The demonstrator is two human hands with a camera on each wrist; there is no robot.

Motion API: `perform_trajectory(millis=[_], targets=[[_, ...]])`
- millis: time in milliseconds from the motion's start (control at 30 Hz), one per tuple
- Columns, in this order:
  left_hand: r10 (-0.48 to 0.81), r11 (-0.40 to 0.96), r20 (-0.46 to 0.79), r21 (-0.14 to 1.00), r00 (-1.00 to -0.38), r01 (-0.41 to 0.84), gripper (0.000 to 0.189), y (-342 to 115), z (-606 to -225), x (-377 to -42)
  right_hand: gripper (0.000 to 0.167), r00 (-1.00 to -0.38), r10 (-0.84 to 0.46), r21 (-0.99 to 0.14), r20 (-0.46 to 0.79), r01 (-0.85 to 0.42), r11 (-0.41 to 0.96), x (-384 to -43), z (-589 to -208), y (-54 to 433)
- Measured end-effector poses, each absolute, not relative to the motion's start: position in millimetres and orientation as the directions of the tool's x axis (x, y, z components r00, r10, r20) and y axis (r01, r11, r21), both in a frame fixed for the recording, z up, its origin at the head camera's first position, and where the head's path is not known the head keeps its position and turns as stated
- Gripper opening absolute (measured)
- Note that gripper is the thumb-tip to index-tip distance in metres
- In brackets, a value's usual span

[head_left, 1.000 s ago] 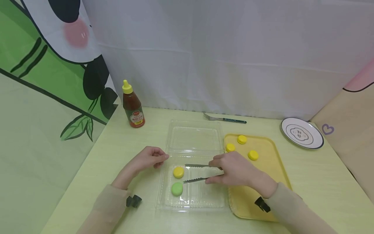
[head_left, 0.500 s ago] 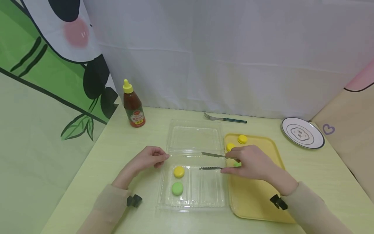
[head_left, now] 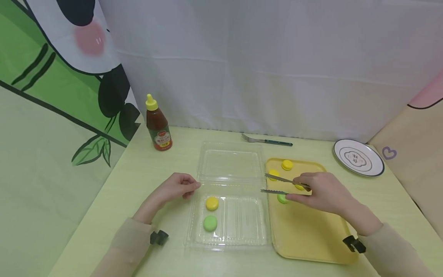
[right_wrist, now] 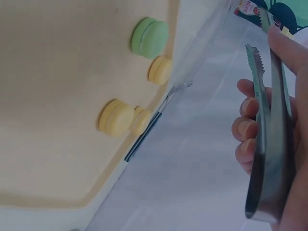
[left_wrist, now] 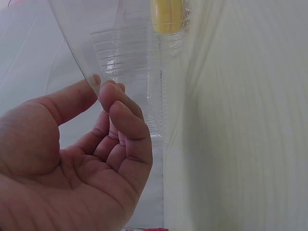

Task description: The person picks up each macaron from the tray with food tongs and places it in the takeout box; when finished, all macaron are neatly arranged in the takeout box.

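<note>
- Tongs [right_wrist: 276,168]: we have them in the right grip [head_left: 325,192], fingers curled round the metal; arms parted, nothing between the toothed tips.
- Left grip [head_left: 177,186] pinches the clear container [head_left: 243,220] on the bench [head_left: 180,161] by its edge; we judge the plastic thin, light, easily flexed, so best held there.
- Green macaron [right_wrist: 151,38] lies on the yellow tray [head_left: 311,238], near three yellow macarons [right_wrist: 117,120].
- We expect it light, perhaps crumbly or slick-topped; real or replica, we cannot tell. Hold it gently across its sides, tips bearing evenly.
</note>
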State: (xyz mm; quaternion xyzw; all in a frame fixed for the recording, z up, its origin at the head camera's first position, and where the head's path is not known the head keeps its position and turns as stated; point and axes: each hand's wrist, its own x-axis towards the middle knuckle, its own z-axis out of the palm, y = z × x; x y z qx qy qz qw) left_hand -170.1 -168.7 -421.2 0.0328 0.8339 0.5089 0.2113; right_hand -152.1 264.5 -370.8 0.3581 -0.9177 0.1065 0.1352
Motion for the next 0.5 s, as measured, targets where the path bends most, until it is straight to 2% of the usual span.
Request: perform_trajectory(millis=[500], targets=[[0.264,0.481,-0.323,0.861,-0.909,-0.167,0.028,-168.3,-420.0,-169.9,0.033,-0.787,-0.551,-0.101,0.278,-0.594,0.798,-143.1,-387.8,298.6]])
